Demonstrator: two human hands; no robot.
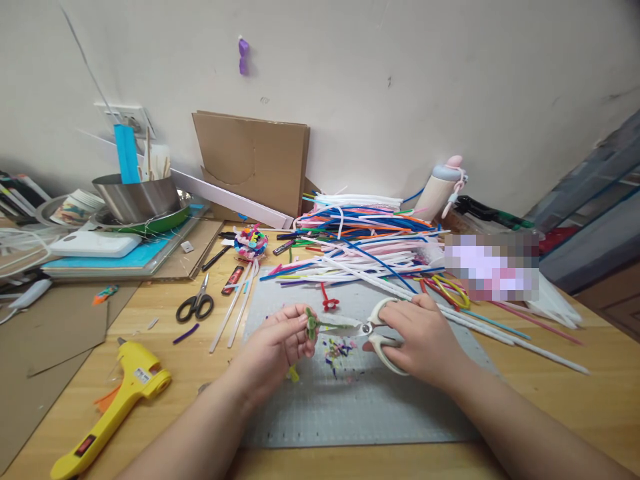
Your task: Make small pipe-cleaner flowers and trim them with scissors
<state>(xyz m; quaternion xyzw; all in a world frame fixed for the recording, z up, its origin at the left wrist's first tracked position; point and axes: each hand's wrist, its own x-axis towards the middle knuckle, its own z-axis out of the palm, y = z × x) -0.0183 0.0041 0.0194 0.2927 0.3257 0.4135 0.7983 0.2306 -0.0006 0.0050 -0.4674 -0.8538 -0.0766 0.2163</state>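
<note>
In the head view my left hand (287,337) pinches a green pipe cleaner (311,323) twisted into a small looped shape, its straight end pointing right. My right hand (423,337) grips white-handled scissors (367,328) by the finger loops. The scissor blades are spread and lie along the green stem, close to my left fingers. Below them, bits of coloured fuzz (337,350) are scattered on the grey cutting mat (360,420). A red looped pipe cleaner (330,303) lies just beyond the blades.
Behind the mat is a large pile of coloured pipe cleaners (370,233). At left lie a yellow glue gun (133,380), black-handled scissors (195,307) and a fuzzy flower-like ball (251,243) with pale sticks. A metal bowl (140,200) and a cream bottle (437,190) stand farther back.
</note>
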